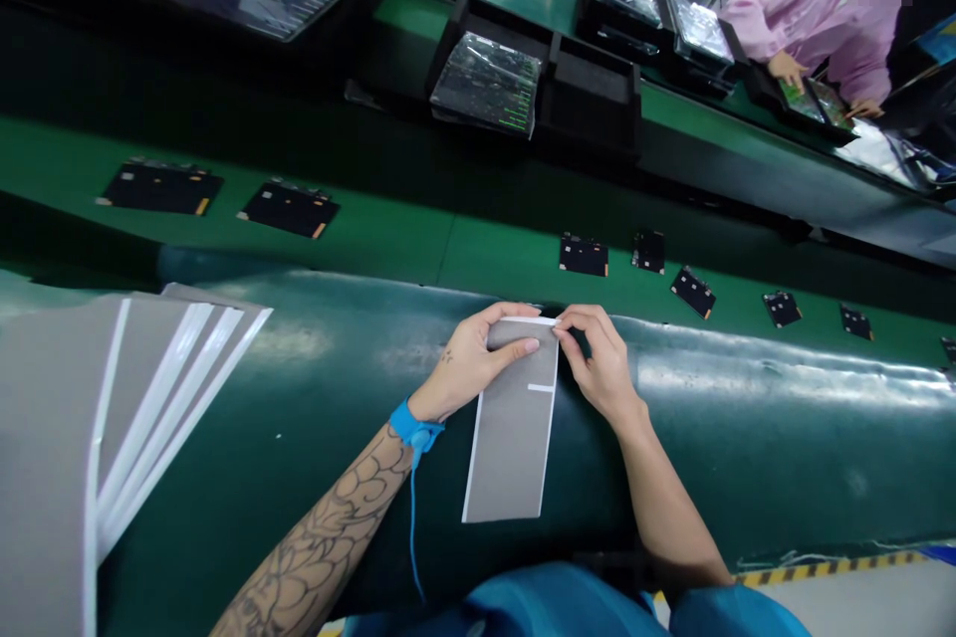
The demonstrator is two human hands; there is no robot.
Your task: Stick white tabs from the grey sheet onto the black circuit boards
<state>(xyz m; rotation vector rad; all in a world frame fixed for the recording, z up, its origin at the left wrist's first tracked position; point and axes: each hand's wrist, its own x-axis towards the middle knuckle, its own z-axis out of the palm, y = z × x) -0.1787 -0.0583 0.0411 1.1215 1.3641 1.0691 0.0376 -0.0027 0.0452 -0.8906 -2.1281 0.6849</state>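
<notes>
A narrow grey sheet [512,453] with white edge strips lies before me, its far end between my hands. My left hand [482,353] grips its upper left part, the thumb on top and the fingers behind the far edge. A short white strip [541,387] crosses the sheet's right side below that thumb. At the top right corner, my right hand [597,353] pinches the white edge between thumb and fingertips. A blue wrist strap [416,426] with a cord circles my left wrist.
Fanned grey sheets [52,398] with white strips lie at the left. Beyond the worktop, several black boards, such as this one [288,209], rest on a green belt [395,244]. A black tray [594,85] holds a bagged stack [489,85]. A co-worker's hand [788,70] is at the far right.
</notes>
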